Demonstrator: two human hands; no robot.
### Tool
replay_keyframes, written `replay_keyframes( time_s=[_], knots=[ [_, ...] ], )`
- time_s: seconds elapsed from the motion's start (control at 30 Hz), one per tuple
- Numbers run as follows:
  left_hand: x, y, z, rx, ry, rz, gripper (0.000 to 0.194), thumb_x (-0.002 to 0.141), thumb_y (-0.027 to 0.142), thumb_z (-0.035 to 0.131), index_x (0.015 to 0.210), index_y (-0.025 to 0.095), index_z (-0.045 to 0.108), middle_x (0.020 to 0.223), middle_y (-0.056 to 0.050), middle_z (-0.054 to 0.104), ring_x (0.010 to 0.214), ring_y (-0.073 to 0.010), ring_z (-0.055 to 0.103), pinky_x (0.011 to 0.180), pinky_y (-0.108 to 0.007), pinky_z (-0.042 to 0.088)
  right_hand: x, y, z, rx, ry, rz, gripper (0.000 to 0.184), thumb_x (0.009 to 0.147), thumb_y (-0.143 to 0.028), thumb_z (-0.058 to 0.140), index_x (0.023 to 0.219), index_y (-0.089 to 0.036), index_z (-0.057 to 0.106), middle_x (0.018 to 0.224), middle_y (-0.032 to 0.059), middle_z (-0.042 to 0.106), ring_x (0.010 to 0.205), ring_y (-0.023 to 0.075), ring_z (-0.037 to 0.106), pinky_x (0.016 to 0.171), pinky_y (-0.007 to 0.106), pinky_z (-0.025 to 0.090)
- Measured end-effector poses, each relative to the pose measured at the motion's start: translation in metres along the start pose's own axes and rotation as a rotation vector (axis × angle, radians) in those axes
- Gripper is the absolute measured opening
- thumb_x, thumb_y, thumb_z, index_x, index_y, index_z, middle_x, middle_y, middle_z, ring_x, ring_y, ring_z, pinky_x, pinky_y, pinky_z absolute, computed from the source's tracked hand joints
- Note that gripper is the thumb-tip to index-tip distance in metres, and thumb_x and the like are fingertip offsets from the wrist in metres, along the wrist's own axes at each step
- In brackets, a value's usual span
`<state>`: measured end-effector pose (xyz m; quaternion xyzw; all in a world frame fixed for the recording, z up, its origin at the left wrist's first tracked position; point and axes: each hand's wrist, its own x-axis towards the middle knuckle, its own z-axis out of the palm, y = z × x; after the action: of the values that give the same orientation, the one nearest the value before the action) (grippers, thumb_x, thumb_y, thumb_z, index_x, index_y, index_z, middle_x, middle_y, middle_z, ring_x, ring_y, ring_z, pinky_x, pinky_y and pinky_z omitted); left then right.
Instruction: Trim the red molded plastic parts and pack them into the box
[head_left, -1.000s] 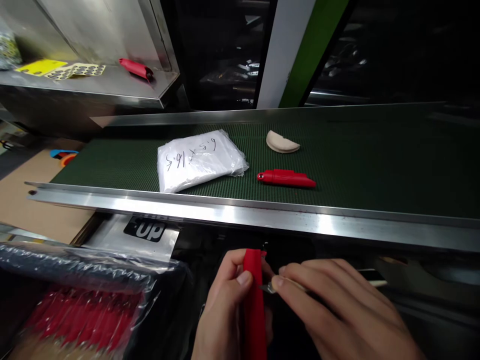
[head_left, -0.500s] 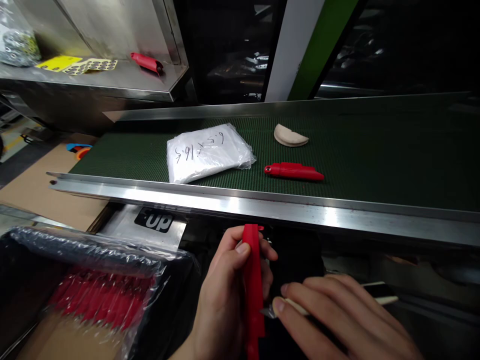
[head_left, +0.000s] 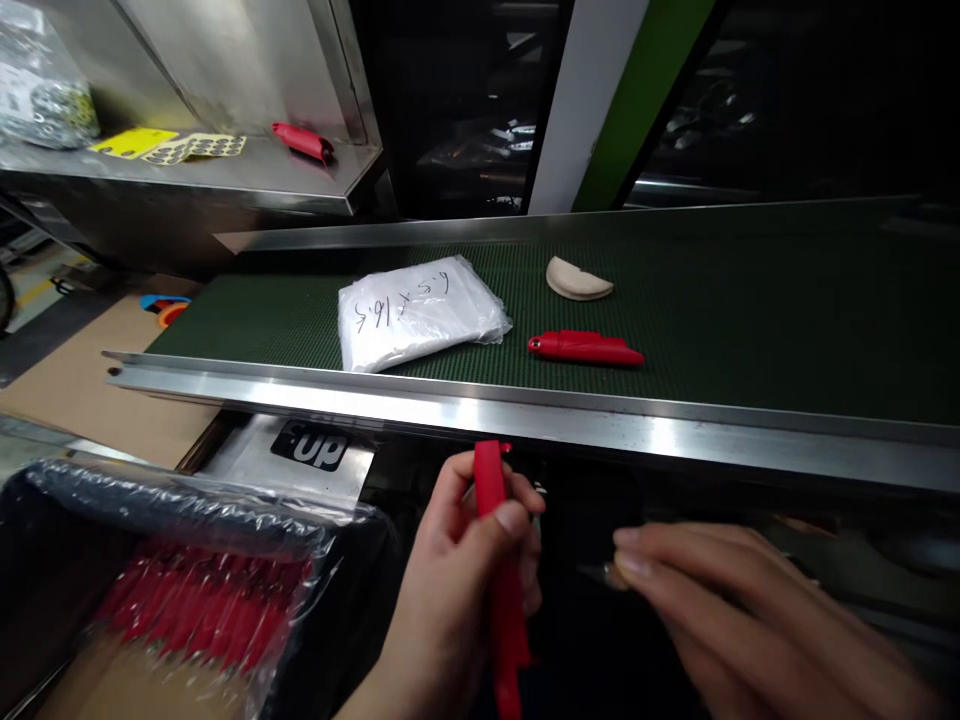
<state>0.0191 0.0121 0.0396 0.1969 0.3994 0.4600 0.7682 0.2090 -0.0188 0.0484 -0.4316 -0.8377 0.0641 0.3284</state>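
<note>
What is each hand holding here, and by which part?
The left hand grips a red plastic piece around its upper-middle, thumb across the front. The right hand pinches a small blade-like tool near its tip; motion blur hides details.

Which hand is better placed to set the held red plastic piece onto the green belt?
Left. The left hand already grips the red plastic piece upright just below the green belt's steel edge. The right hand pinches a small blurred tool, so it is occupied.
</note>
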Motion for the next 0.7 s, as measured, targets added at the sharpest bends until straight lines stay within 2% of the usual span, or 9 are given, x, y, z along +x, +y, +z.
replay_keyframes(
  time_s=[0.07,0.23,0.53,0.7],
  knots=[
    [-0.006,-0.005,-0.001,0.063,-0.024,-0.024,0.02,0.083,0.025,0.067,0.097,0.022,0.052,0.088,0.002,0.056,0.051,-0.0039,0.044,0.046,-0.016,0.036,0.004,0.003,-0.001,-0.029,0.005,-0.009,0.043,0.082,0.004,0.055,0.12,-0.015,0.063,0.117,0.0106,0.061,0.112,0.0222,0.057,0.089,0.036,0.049],
    [-0.019,-0.009,-0.002,0.14,-0.061,-0.043,0.032,0.078,0.038,0.077,0.093,0.021,0.055,0.087,0.0,0.059,0.05,-0.0044,0.048,0.048,-0.018,0.038,0.014,0.002,0.001,-0.081,-0.071,0.002,0.055,0.082,0.004,0.049,0.131,-0.019,0.057,0.125,0.0112,0.057,0.114,0.0247,0.054,0.093,0.044,0.044],
    [-0.025,-0.007,0.004,0.189,-0.047,-0.017,0.03,0.079,0.039,0.076,0.093,0.022,0.056,0.086,0.0,0.058,0.052,-0.005,0.047,0.049,-0.019,0.037,0.014,-0.001,-0.001,-0.055,-0.045,0.002,0.052,0.082,0.003,0.048,0.128,-0.019,0.06,0.12,0.0111,0.061,0.11,0.0243,0.057,0.092,0.043,0.044],
    [-0.026,-0.007,-0.002,0.201,-0.113,-0.079,0.031,0.08,0.042,0.074,0.092,0.021,0.055,0.077,0.002,0.052,0.052,-0.0054,0.046,0.049,-0.019,0.033,0.012,0.001,-0.002,-0.057,-0.055,-0.017,0.05,0.083,0.001,0.051,0.128,-0.019,0.06,0.118,0.0108,0.062,0.108,0.0242,0.057,0.092,0.044,0.045]
  ],
)
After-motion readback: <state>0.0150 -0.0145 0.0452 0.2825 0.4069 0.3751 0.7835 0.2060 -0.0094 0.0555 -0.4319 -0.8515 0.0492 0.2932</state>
